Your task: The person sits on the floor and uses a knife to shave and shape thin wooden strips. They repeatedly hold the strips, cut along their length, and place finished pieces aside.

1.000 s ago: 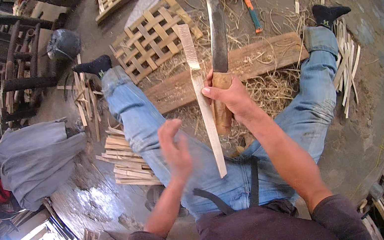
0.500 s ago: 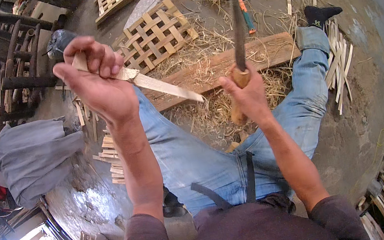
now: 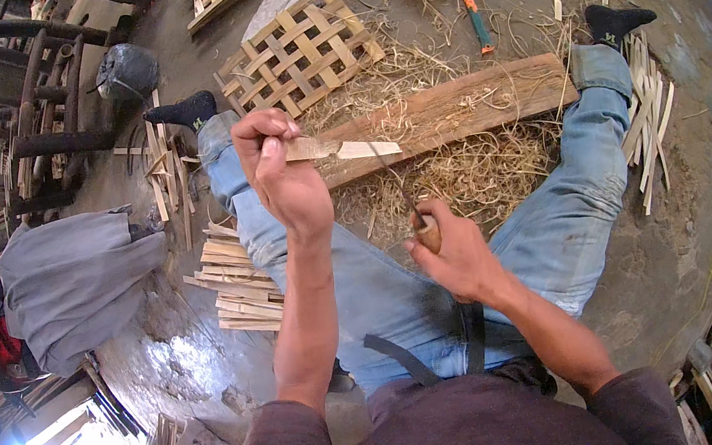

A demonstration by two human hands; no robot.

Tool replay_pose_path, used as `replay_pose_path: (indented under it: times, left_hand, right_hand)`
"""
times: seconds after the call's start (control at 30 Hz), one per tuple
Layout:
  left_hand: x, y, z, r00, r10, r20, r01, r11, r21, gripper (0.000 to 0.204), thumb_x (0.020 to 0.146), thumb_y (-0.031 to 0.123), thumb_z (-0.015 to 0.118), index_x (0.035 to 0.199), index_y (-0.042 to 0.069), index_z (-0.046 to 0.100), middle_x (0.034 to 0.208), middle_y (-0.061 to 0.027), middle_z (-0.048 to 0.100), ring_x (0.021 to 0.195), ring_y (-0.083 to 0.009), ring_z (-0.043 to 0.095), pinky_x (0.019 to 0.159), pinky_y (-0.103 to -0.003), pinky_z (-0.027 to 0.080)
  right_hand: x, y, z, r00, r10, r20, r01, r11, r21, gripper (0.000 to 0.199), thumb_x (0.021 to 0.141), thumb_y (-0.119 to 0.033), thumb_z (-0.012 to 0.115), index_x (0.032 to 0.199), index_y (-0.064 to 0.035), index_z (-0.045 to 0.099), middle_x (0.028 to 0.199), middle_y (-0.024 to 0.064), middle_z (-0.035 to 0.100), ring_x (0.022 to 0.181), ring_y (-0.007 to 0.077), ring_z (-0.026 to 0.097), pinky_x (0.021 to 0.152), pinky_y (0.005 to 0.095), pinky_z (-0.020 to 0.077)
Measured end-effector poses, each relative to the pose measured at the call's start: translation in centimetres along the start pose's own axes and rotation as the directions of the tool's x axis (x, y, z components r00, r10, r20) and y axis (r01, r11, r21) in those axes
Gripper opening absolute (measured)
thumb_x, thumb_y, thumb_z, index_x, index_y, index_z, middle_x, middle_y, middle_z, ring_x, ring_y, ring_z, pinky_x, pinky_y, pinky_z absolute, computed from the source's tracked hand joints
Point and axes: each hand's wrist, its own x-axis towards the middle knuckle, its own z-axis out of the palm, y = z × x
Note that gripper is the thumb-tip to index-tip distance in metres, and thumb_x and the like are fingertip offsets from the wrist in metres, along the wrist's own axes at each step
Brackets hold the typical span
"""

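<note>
Head view, centre frame: bamboo strip (image 3: 342,147) pinched in the left hand (image 3: 282,178), grip clenched, knife (image 3: 416,218) gripped by its wooden handle in the right hand (image 3: 457,253), blade touching the strip, plank (image 3: 467,102) across the legs behind, woven lattice (image 3: 296,50) at upper centre.

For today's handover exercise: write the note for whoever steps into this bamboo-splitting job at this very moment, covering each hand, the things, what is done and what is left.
Left hand: raised, gripping one end of a short bamboo strip.
Right hand: closed on the wooden handle of the knife, blade up against the strip.
Plank lies across the legs, with shavings around it.
Done: a stack of cut strips by the left leg; woven lattice panel beyond.
Left: this strip is uncut.
</note>
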Motion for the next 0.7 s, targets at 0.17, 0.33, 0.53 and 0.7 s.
replay_pose_path:
  times: [0.17, 0.33, 0.53, 0.7]
  left_hand:
    - [-1.0, 1.4, -0.8, 0.984, -0.173, -0.050, 0.179, 0.971, 0.158, 0.017, 0.090, 0.021, 0.054, 0.101, 0.008, 0.050, 0.086, 0.0000, 0.042, 0.071, -0.0072, 0.040, 0.065, -0.024, 0.035]
    - [-1.3, 2.9, -0.8, 0.960, -0.268, 0.080, 0.256, 0.957, 0.138, 0.016, 0.095, 0.019, 0.054, 0.100, 0.005, 0.053, 0.074, 0.0028, 0.045, 0.055, -0.0024, 0.037, 0.050, -0.018, 0.030]
    - [-2.1, 3.3, 0.6, 0.970, -0.235, 0.066, 0.207, 0.935, 0.288, 0.014, 0.096, 0.016, 0.052, 0.099, 0.003, 0.055, 0.073, 0.0021, 0.049, 0.054, -0.0017, 0.041, 0.050, -0.018, 0.035]
    - [-1.5, 3.8, 0.9, 0.965, -0.244, 0.093, 0.203, 0.926, 0.319, 0.018, 0.095, 0.020, 0.055, 0.103, 0.003, 0.056, 0.074, 0.0015, 0.049, 0.058, -0.0031, 0.044, 0.052, -0.019, 0.038]
  right_hand:
    - [-0.5, -1.2, 0.1, 0.997, -0.050, 0.063, 0.055, 0.995, -0.079, 0.047, 0.084, -0.022, 0.065, 0.119, 0.0045, 0.046, 0.086, 0.0286, 0.064, 0.085, 0.0463, 0.063, 0.078, 0.0498, 0.0498]
    - [-0.5, -2.5, -0.3, 0.996, 0.004, 0.088, 0.006, 0.994, -0.109, 0.047, 0.085, -0.021, 0.064, 0.118, 0.0064, 0.046, 0.085, 0.0300, 0.063, 0.085, 0.0475, 0.062, 0.077, 0.0512, 0.0492]
    - [0.2, -2.5, -0.3, 0.997, -0.028, 0.066, 0.035, 0.993, -0.116, 0.044, 0.087, -0.023, 0.063, 0.114, 0.0063, 0.044, 0.079, 0.0307, 0.062, 0.081, 0.0479, 0.062, 0.073, 0.0523, 0.0491]
    - [0.1, -2.8, -0.9, 0.995, -0.093, 0.033, 0.096, 0.987, -0.127, 0.042, 0.088, -0.022, 0.061, 0.114, 0.0062, 0.044, 0.076, 0.0289, 0.063, 0.079, 0.0468, 0.063, 0.070, 0.0523, 0.0491]
